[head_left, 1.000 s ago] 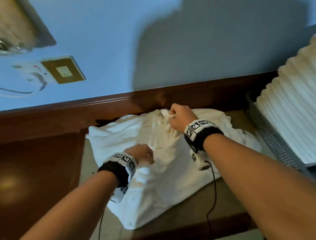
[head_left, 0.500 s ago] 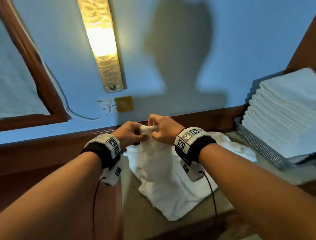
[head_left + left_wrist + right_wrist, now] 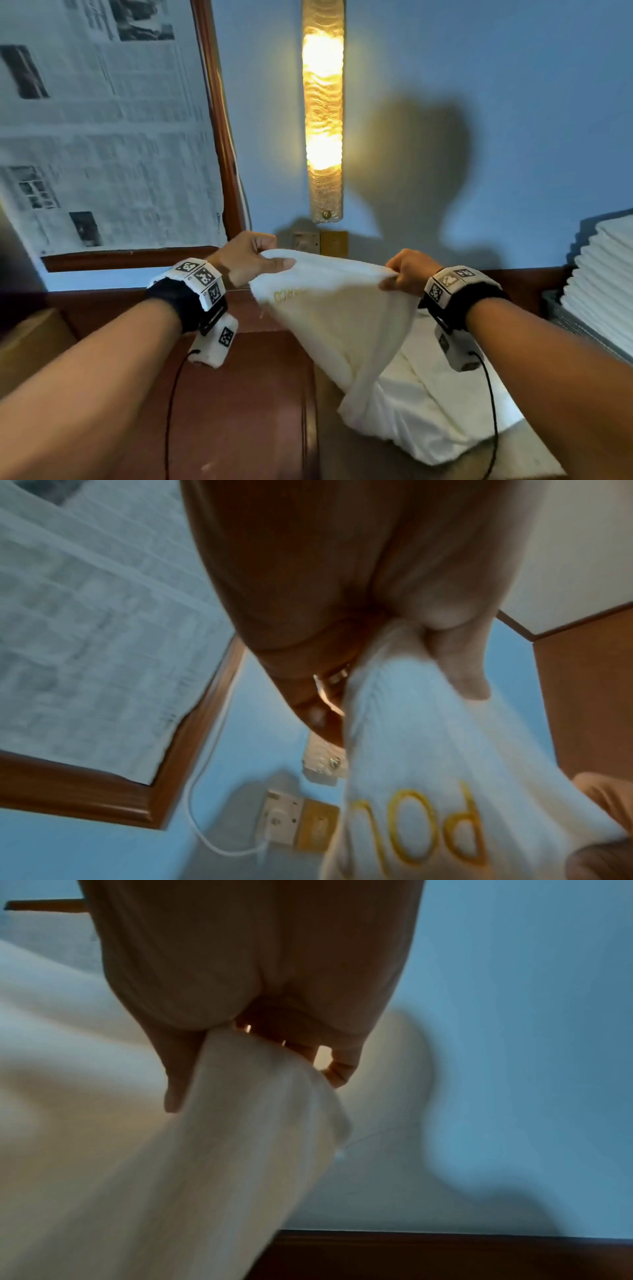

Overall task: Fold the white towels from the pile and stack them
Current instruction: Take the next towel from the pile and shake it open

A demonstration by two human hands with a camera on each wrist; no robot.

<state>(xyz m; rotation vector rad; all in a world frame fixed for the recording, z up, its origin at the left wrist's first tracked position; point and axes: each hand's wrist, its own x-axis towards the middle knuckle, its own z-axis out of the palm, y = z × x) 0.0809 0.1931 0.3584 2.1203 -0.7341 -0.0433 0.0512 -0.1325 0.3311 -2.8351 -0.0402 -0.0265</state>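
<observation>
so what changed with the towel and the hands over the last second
Both hands rose off the pile and drew apart. The left hand, which a second ago lay on the heap, now pinches one end of the white towel, and the right hand pinches the other, so its top edge is spread between them while its lower part trails onto the pile. The stack of folded towels at right looks unchanged.

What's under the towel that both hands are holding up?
Under the lifted towel, pinched by the left hand and right hand, lies the white pile. Whatever the pile covers is hidden.
</observation>
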